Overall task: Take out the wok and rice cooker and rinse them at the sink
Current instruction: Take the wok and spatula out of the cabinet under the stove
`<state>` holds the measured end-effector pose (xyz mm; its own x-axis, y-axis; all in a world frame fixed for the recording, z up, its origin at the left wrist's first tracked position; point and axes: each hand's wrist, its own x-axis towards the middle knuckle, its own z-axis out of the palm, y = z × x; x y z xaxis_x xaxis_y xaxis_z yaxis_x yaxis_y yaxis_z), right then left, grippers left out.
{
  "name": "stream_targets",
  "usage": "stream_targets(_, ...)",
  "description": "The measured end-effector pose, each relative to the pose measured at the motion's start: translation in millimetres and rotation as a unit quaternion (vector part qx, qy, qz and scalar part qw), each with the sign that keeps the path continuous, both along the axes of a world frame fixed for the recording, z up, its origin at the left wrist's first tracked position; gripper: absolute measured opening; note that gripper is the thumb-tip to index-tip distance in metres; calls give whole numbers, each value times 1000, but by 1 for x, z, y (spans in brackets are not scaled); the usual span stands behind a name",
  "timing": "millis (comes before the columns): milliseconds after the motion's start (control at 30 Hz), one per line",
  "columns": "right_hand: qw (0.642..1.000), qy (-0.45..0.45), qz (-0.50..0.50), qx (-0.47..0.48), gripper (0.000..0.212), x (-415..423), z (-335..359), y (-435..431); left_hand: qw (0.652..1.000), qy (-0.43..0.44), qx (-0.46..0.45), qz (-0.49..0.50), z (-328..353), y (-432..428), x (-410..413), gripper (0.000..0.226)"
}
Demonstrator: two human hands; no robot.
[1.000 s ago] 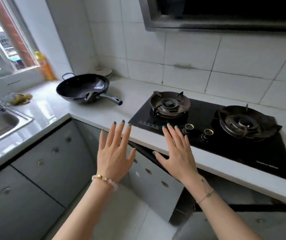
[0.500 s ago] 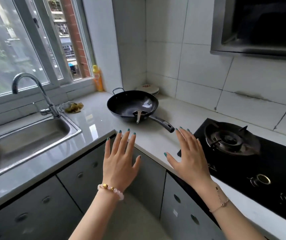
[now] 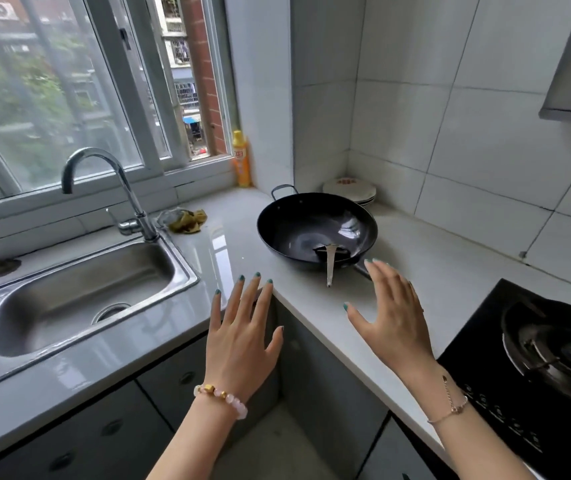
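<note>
Over on the left the steel sink (image 3: 187, 274) sits dry under its curved tap (image 3: 122, 177), ready for the rinsing but not yet in use, with a crumpled rag (image 3: 187, 220) parked behind it and a yellow bottle (image 3: 241, 160) on the sill. The left hand (image 3: 239, 341) hovers at the inner corner of the table (image 3: 232, 244), fingers (image 3: 255, 294) straight and spread, holding nothing; I'd say it is waiting to steady the pan. The wok (image 3: 308, 226) stands on the table in the far corner, already out, a metal spatula (image 3: 329, 266) lying in it with its shaft poking over the near rim, and a stack of plates (image 3: 349, 190) just behind. Its handle (image 3: 363, 270) points toward the right hand (image 3: 393, 315), whose fingers are also spread and empty, tips just over that handle, seemingly about to grasp it. The gas hob (image 3: 536, 362) is at the right edge. No rice cooker is in sight. Compared with half a second ago, the view has swung left to take in the whole sink, and the right hand has moved up over the handle it was short of.
</note>
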<state>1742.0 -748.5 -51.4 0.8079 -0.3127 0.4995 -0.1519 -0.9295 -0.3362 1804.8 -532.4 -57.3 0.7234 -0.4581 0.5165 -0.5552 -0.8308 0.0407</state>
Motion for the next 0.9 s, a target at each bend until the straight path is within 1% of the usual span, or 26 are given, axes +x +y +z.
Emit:
stream_targets(233,999,16,33,16,69,78,-18,-48,999,25,31,27,-15,-48,59,72)
stream_targets(367,998,23,51,24,68,120,-26,-76,998,43,33,31,-23,-76,91,72)
stream_targets(567,997,28,69,21,67,159,-39,-103,992,116,31,39,-37,-115,120,68)
stream_targets(667,994,41,82,55,62,169,-48,-108,988,148,25,37,-43,-125,127,65)
stream_targets(733,986,50,83,135,55,172,-55,-105,987,156,25,34,-47,-126,130,63)
stream_targets(800,962,62,65,259,45,174,-59,-98,986,159,28,32,-50,-124,135,62)
stream_targets(833,938,71,50,336,39,175,-61,-95,986,162,26,29,-51,-122,137,61)
stream_targets(867,902,83,30,422,31,177,-62,-91,985,168,21,26,-52,-120,139,60)
stream_targets(900,852,94,8,514,23,179,-62,-87,984,175,15,22,-52,-118,141,60)
